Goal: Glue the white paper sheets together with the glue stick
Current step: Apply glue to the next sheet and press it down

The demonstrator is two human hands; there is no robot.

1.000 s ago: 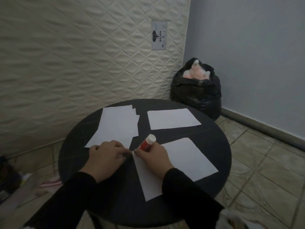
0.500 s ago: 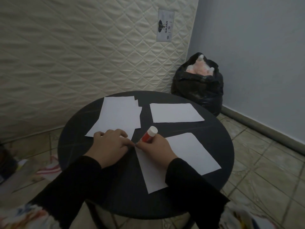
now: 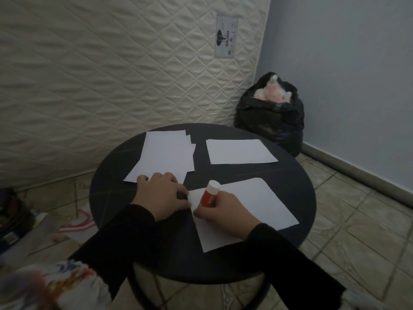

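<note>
Right hand (image 3: 225, 211) grips glue stick (image 3: 209, 195) at near sheet's (image 3: 250, 204) left edge; left hand (image 3: 164, 195) flat beside.

Setting: a room in a home, used partly for storage.
Left wall: quilted cream mattress (image 3: 111, 74) stands on edge, maker's label (image 3: 226, 38) reading "GAJAH".
Corner: full black rubbish bag (image 3: 271, 118), pink and white stuffing showing at its mouth.
Floor: beige tiles (image 3: 348, 220); clutter at the left edge, blurred.
Counter: small round black counter (image 3: 290, 182).
Right wall: plain pale blue (image 3: 346, 63).
</note>
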